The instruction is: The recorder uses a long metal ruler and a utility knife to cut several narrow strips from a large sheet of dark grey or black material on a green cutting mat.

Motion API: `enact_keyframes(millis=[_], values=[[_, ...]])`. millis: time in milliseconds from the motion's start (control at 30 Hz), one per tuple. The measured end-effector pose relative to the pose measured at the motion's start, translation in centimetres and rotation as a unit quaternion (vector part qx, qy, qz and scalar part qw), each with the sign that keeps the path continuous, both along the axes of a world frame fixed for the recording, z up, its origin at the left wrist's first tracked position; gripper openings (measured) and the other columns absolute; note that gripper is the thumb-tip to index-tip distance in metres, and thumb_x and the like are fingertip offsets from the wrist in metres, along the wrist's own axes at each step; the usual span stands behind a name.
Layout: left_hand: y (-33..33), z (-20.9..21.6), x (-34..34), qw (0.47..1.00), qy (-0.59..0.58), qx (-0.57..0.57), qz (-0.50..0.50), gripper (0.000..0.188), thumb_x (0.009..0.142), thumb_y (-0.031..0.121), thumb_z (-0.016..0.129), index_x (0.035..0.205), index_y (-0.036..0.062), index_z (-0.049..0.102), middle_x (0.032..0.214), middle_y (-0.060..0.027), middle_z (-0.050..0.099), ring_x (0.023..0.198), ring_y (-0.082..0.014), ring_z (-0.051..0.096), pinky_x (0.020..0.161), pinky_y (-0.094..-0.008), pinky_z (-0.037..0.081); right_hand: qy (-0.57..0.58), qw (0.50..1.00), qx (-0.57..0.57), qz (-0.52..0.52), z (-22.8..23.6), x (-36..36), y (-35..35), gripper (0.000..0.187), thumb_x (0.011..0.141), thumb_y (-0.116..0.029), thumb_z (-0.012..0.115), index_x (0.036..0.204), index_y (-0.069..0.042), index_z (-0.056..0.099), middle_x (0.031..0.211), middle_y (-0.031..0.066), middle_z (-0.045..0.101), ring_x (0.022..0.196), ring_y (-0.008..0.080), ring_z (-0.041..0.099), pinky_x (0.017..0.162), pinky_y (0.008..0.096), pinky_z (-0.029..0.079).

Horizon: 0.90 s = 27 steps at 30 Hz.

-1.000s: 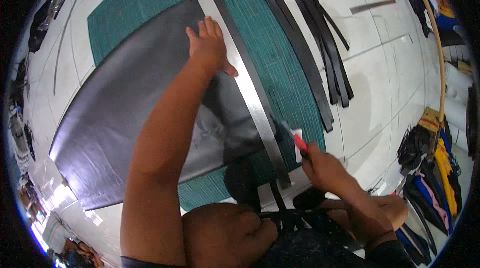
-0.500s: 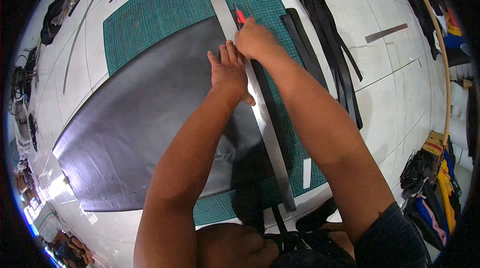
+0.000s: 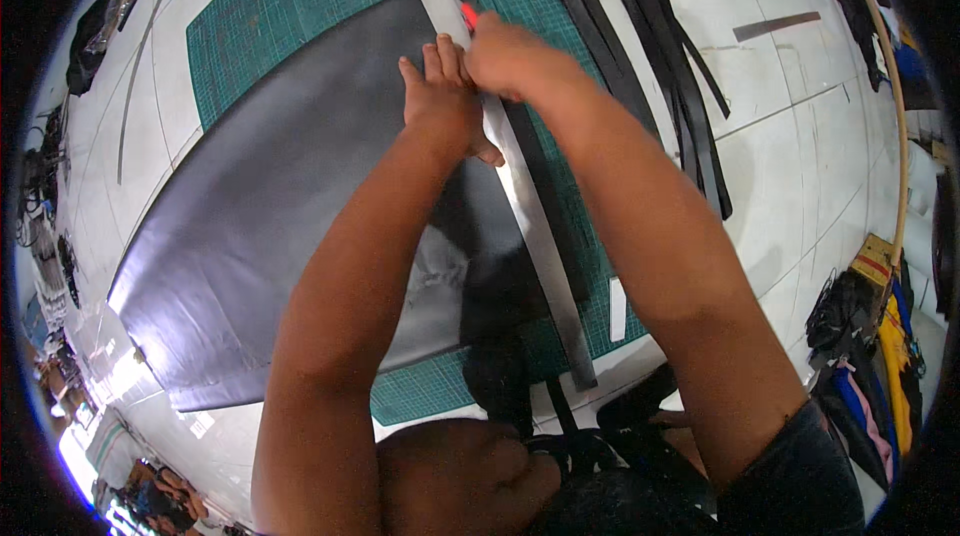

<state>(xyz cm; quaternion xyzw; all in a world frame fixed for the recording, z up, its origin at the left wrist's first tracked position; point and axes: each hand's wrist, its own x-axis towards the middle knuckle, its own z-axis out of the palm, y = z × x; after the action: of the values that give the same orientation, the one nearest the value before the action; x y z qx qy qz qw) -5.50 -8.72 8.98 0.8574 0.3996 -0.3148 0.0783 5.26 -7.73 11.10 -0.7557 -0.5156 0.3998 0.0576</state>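
Note:
A long metal ruler (image 3: pixel 545 261) lies over a large black sheet, which looks like leather or vinyl (image 3: pixel 300 166). My left hand (image 3: pixel 445 101) presses flat on the ruler and the sheet beside it, fingers spread. My right hand (image 3: pixel 515 61) is closed around a red utility knife (image 3: pixel 469 16) at the ruler's right edge; its blade tip is too small to make out. Right of the ruler, a narrow margin of the black sheet (image 3: pixel 530 151) shows, its far end beyond the knife. Beneath everything is a green cutting mat (image 3: pixel 265 41) with grid lines.
Black strips (image 3: pixel 665 66) lie on the white tiled floor (image 3: pixel 790 156) to the right, near a short metal strip (image 3: pixel 777 26). A small white piece (image 3: pixel 617 309) lies at the mat's right edge. Cloth and bags (image 3: pixel 865 356) pile up at far right.
My right hand and the knife have come nearer to me along the ruler, and the sheet's far end now shows beyond them. My left hand stays on the ruler. The view has shifted slightly.

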Motion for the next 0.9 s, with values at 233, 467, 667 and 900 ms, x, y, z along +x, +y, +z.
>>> enact_keyframes(millis=[233,467,667,900], values=[[-0.1,-1.4,0.2,0.998,-0.048,0.029,0.006,0.158,0.039,0.073,0.086,0.151,-0.0089,0.010,0.160,-0.0267,0.010,0.148,-0.0414,0.016,0.114,-0.0638,0.020,0.003,0.997,-0.081,-0.007,0.0,0.6,-17.8,0.042,0.093,-0.020,0.057,0.123,0.003,0.040,0.099,0.0321,0.064,0.096,0.0468,0.064,0.082,0.0531,0.051],[-0.1,-0.6,0.4,0.997,-0.041,0.066,-0.006,0.147,0.050,0.073,0.082,0.152,-0.0062,0.013,0.160,-0.0229,0.014,0.148,-0.0362,0.018,0.113,-0.0624,0.025,0.009,0.970,-0.242,-0.023,3.7,-0.1,-35.6,0.035,0.091,-0.016,0.056,0.117,0.000,0.039,0.089,0.0305,0.065,0.086,0.0483,0.066,0.075,0.0567,0.052],[-0.4,-0.1,1.1,0.998,-0.031,0.048,-0.002,0.148,0.050,0.073,0.083,0.152,-0.0069,0.012,0.161,-0.0227,0.012,0.148,-0.0360,0.018,0.112,-0.0623,0.026,-0.028,0.949,-0.300,0.089,6.6,1.8,-38.7,0.034,0.092,-0.015,0.053,0.118,0.000,0.036,0.089,0.0320,0.064,0.085,0.0469,0.066,0.074,0.0560,0.053],[-0.2,-0.5,1.0,0.999,-0.014,0.044,0.011,0.148,0.050,0.072,0.083,0.151,-0.0095,0.011,0.160,-0.0264,0.012,0.148,-0.0387,0.016,0.113,-0.0616,0.025,-0.008,0.999,-0.011,-0.030,3.7,4.5,-23.0,0.031,0.095,-0.021,0.053,0.112,-0.001,0.037,0.083,0.0302,0.064,0.079,0.0517,0.063,0.068,0.0600,0.049]])
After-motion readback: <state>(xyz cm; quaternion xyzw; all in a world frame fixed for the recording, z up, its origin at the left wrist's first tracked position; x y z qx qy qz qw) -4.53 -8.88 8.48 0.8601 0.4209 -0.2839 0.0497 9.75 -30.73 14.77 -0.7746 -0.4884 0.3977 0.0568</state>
